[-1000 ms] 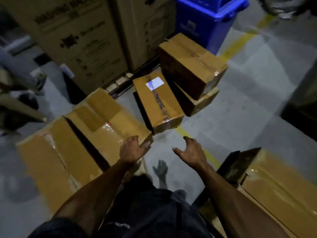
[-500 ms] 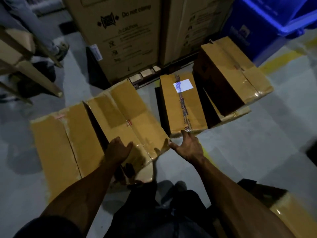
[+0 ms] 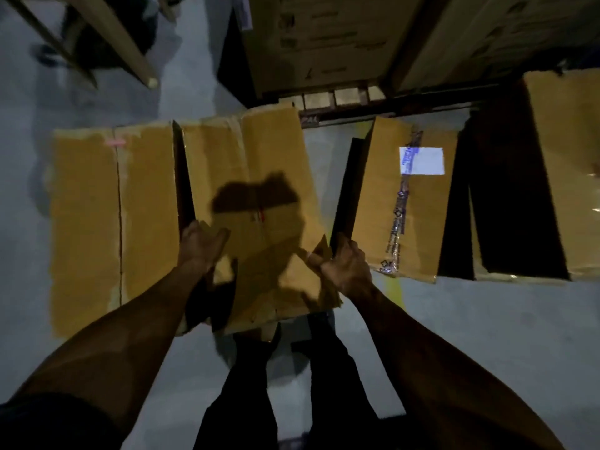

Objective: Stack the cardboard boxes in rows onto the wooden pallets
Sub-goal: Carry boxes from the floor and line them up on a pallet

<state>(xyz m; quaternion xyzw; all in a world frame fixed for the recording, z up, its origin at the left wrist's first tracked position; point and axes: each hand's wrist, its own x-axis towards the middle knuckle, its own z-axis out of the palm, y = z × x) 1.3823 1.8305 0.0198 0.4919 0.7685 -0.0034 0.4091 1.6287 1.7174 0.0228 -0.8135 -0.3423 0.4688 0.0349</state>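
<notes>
We have the middle cardboard box (image 3: 246, 196) lying on the grey concrete floor (image 3: 454, 336) right in front of us, its taped top facing up and the shadow of our hands across it. Our left hand (image 3: 201, 245) sits on its left edge with the thumb on top and the fingers curled down into the dark gap beside it, gripping that side. Our right hand (image 3: 345, 267) clutches the near right corner, fingers wrapped over the torn flap there. Just left of this box, almost touching, lies a second flat box (image 3: 113, 216). To the right, a little apart, a narrower box with a white label (image 3: 409, 203) rests on the floor, and beyond it a larger box (image 3: 565, 170) at the frame's edge. Farther ahead, tall printed cartons (image 3: 324, 40) stand on a wooden pallet (image 3: 337, 99).
</notes>
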